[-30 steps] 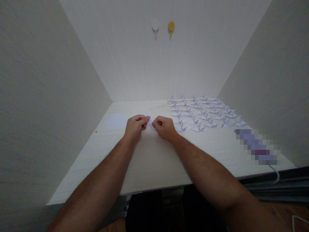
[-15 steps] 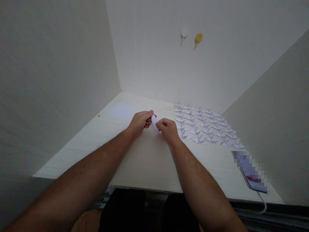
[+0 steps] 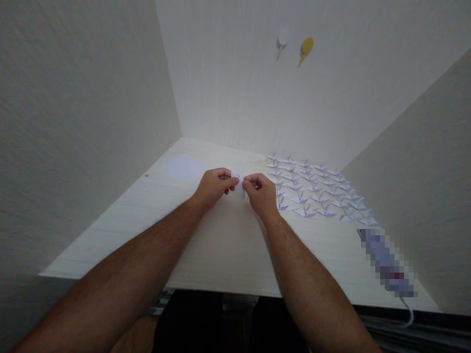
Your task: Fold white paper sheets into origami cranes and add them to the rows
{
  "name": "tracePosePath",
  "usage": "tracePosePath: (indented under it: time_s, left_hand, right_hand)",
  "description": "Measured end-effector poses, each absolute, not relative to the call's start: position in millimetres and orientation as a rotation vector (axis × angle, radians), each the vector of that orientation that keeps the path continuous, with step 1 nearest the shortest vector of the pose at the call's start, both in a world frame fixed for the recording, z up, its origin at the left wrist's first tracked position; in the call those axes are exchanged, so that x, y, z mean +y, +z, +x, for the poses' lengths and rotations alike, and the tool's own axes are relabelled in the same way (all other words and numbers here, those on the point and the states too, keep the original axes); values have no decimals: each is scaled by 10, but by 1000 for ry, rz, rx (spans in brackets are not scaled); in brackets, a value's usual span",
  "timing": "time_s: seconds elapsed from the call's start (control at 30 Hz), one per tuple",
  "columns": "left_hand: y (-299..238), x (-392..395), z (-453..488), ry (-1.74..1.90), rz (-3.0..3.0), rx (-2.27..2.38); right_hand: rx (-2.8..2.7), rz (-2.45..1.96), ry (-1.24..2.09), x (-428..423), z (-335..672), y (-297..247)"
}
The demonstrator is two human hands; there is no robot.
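A small folded piece of white paper [image 3: 240, 189] is pinched between both hands above the middle of the table. My left hand [image 3: 218, 185] grips its left side with thumb and fingers. On the right side, my right hand [image 3: 262, 191] pinches it between thumb and forefinger. The fingers hide much of the paper, so its folds cannot be made out. To the right of my right hand, several white folded paper cranes [image 3: 300, 199] stand in rows on the table.
White paper [image 3: 183, 167] lies at the back left of the table [image 3: 224, 245], near a tiny orange speck [image 3: 146, 175]. A pixelated phone [image 3: 386, 262] with a cable [image 3: 409, 310] rests at the front right. White [image 3: 283, 37] and yellow [image 3: 307, 46] hooks are on the back wall.
The paper has turned between my hands and shows a different side. My left thumb has come down over it, and my right hand has shifted slightly right. The view has tilted a little.
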State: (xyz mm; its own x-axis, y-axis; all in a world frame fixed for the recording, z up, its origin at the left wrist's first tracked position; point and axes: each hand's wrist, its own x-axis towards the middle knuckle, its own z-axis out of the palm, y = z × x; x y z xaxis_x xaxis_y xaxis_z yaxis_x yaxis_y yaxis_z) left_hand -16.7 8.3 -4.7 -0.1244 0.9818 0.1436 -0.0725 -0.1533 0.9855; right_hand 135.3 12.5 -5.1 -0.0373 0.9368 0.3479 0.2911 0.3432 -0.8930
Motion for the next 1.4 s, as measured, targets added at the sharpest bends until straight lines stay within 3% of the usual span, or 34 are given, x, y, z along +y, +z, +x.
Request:
tracePosePath:
  time_s: [0.3, 0.9, 1.4]
  left_hand:
    - [-2, 40, -101, 1454, 1113, 1127]
    - [-50, 20, -59, 1486, 1026, 896]
    - [-88, 33, -67, 1515, 1190, 1140]
  right_hand:
    - [-1833, -1016, 389, 92, 1365, -90]
    - [-1541, -1057, 866, 104, 1357, -41]
    - [-1467, -1101, 916, 118, 1317, -83]
